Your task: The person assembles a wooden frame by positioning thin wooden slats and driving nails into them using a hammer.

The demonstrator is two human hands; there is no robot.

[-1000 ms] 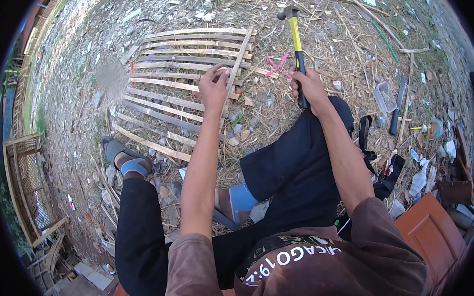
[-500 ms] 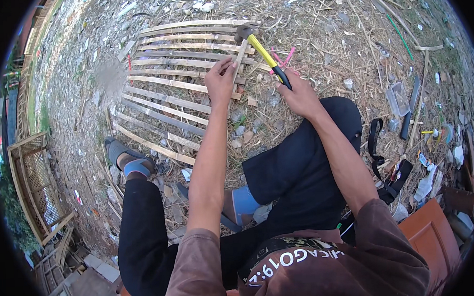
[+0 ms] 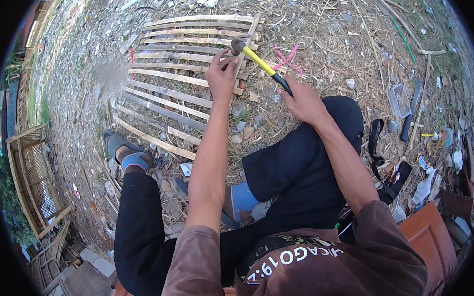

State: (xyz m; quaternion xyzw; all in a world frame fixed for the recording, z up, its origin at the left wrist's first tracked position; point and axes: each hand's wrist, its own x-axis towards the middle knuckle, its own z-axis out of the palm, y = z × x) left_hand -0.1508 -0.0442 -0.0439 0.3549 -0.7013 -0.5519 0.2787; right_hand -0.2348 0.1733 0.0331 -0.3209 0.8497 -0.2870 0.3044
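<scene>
Slats (image 3: 173, 77) of split wood lie on the littered ground in front of the person, side by side in a fanned row with narrow gaps between them. One crosspiece (image 3: 252, 30) runs slantwise over the right-hand ends of the slats.

The left hand (image 3: 221, 80) is over the right part of the slats, its thumb and fingers bent toward each other right by the crosspiece. Whether those fingertips pinch something small, or press on the wood, I cannot tell.

The right hand (image 3: 302, 100) is to the right of the slats, fingers wrapped firmly around the black grip of a hammer (image 3: 259, 61) with a yellow handle. The hammer slants so that its head is over the slats at the crosspiece, just beside the left fingertips; whether the head touches the wood is unclear.

Pink string (image 3: 285, 61) lies crossed just right of the slats, behind the hammer. Well to the right of the slats are a clear plastic box (image 3: 399, 101), a long knife (image 3: 417, 95) beside it and a black strap (image 3: 376, 136) nearer the person. Well to the left of the slats, a lattice panel (image 3: 37, 178) stands in a wooden frame.
</scene>
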